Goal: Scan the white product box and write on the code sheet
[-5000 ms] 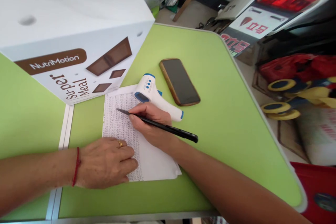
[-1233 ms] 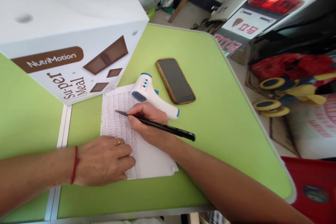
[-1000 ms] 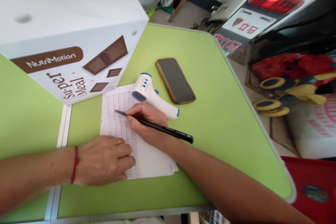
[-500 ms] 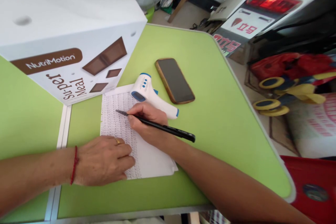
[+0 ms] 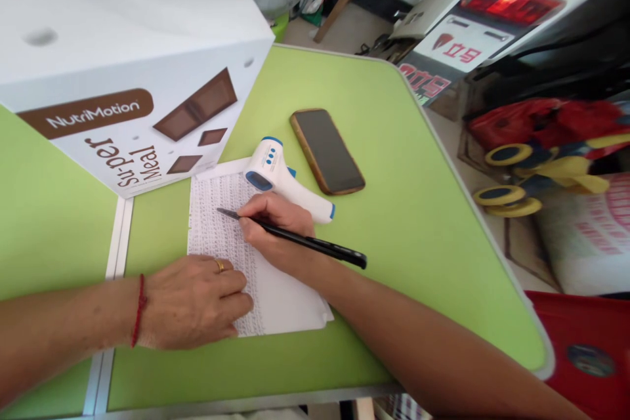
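Note:
A black pen [image 5: 315, 246] is pinched in my right hand [image 5: 278, 226], its tip on or just over a sheet of paper [image 5: 290, 302] covered in dense rows of handwriting. The right part of the sheet is blank. My left hand [image 5: 197, 302], with a ring and a red cord bracelet, lies palm down across the paper's left edge, fingers slightly bent and holding nothing. Just beyond my right hand, a white and blue infrared thermometer [image 5: 280, 174] lies over the sheet's far edge. My right hand partly covers its handle.
A phone [image 5: 327, 151] in a brown case lies on the green table [image 5: 418, 243], right of the thermometer. A large white NutriMotion box [image 5: 118, 72] stands at the back left. Beyond the table's right edge are a white vehicle with a red tail light [image 5: 512, 3] and a red stool [image 5: 581, 341].
Both hands keep nearly the same places. The pen has shifted only very slightly, its tip a touch lower on the sheet.

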Tool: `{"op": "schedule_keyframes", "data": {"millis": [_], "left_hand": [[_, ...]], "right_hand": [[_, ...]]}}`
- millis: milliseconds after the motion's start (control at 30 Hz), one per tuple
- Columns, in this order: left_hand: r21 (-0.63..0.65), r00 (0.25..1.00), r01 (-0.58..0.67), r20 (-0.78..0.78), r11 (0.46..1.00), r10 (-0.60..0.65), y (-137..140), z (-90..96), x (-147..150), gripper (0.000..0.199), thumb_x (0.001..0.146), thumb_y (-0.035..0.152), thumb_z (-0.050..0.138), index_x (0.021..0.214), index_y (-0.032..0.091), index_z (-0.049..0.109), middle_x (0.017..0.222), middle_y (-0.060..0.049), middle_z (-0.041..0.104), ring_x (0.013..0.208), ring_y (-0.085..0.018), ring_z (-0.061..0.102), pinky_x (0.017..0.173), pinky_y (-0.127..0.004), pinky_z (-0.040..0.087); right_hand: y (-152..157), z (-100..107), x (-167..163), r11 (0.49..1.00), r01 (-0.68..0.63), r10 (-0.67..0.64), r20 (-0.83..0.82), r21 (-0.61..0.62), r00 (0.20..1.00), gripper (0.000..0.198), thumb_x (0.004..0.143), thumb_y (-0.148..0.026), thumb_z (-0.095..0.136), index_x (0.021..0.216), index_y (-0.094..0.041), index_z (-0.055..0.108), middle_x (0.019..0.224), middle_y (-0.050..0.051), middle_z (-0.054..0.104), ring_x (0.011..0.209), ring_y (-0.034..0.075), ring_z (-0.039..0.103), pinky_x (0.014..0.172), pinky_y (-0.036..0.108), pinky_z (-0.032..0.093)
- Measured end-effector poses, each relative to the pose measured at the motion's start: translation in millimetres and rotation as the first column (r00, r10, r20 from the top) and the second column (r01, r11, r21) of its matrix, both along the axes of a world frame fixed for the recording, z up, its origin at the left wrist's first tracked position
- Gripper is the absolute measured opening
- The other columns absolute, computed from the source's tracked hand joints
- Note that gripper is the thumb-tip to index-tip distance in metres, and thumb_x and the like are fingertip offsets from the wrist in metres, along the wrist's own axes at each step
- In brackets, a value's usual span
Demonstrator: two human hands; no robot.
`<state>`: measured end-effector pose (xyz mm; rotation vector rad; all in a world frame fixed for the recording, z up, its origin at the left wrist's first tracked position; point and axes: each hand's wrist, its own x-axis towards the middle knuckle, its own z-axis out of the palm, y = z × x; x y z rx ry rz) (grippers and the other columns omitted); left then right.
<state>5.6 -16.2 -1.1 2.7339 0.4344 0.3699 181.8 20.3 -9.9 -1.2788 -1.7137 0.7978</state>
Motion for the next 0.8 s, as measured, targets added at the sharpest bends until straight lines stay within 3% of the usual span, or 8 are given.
{"op": "schedule_keyframes", "data": {"millis": [200,333,400,500,667,733,800], "left_hand": [[0.005,1.000,0.003,-0.004,1.000,-0.003,-1.2,0.1,-0.2,0.018,0.081,0.029,0.072,0.084,0.016,0.060,0.080,-0.002,0.061,0.067,-0.019,0.052,0.062,-0.034,0.045],[0.026,1.000,-0.007,0.012,1.000,0.006,-1.3,-1.0,-0.4,0.018,0.081,0.029,0.072,0.084,0.015,0.061,0.080,-0.003,0.061,0.068,-0.019,0.053,0.063,-0.034,0.045],[0.045,0.999,-0.004,0.034,0.999,0.003,-0.7,0.2,-0.7,0.016,0.083,0.029,0.069,0.084,0.015,0.061,0.078,-0.003,0.061,0.066,-0.018,0.053,0.061,-0.034,0.045],[0.127,0.988,0.004,0.153,0.992,-0.024,0.8,7.5,-1.2,0.010,0.091,0.021,0.057,0.088,0.013,0.063,0.071,-0.002,0.059,0.061,-0.017,0.051,0.054,-0.032,0.042],[0.353,0.916,-0.080,0.395,0.932,-0.071,1.5,32.0,-3.7,0.016,0.094,0.012,0.048,0.093,0.015,0.064,0.078,-0.004,0.065,0.065,-0.015,0.056,0.056,-0.029,0.046],[0.349,0.919,-0.084,0.390,0.933,-0.064,3.5,42.4,-8.8,0.018,0.094,0.014,0.048,0.095,0.022,0.065,0.083,-0.003,0.067,0.074,-0.016,0.060,0.062,-0.030,0.050],[0.156,0.943,-0.142,0.323,0.978,0.086,9.9,52.4,-19.6,0.014,0.093,0.026,0.052,0.100,0.031,0.063,0.090,0.000,0.066,0.088,-0.020,0.063,0.076,-0.037,0.054]], "right_hand": [[-1.4,-5.3,2.7,0.992,-0.008,0.000,0.062,0.125,0.998,0.011,0.073,-0.013,0.053,0.067,-0.022,0.055,0.057,-0.006,0.057,0.052,0.009,0.051,0.049,0.022,0.043],[0.8,-8.5,7.5,0.918,-0.199,0.132,0.210,0.343,0.969,0.015,0.083,-0.010,0.052,0.087,-0.021,0.060,0.075,0.000,0.064,0.068,0.012,0.059,0.063,0.025,0.049],[1.5,-7.8,10.3,0.852,-0.354,0.190,0.401,0.386,0.896,0.018,0.089,-0.012,0.047,0.097,-0.019,0.062,0.084,0.005,0.065,0.077,0.015,0.060,0.069,0.028,0.050],[1.0,-5.4,12.2,0.773,-0.505,0.174,0.638,0.384,0.751,0.027,0.095,-0.013,0.037,0.101,-0.017,0.063,0.088,0.008,0.065,0.080,0.018,0.056,0.071,0.030,0.048],[2.4,-3.5,11.3,0.687,-0.620,0.135,0.772,0.380,0.622,0.031,0.094,-0.010,0.037,0.104,-0.019,0.064,0.084,0.006,0.063,0.074,0.019,0.050,0.066,0.033,0.039],[5.6,-1.8,11.9,0.699,-0.581,0.091,0.754,0.417,0.651,0.033,0.092,-0.008,0.038,0.110,-0.020,0.062,0.086,0.006,0.063,0.076,0.020,0.050,0.067,0.034,0.039],[9.7,1.1,13.3,0.784,-0.426,-0.040,0.721,0.453,0.692,0.036,0.089,-0.008,0.040,0.116,-0.019,0.060,0.095,0.010,0.063,0.084,0.022,0.052,0.071,0.036,0.041]]}}
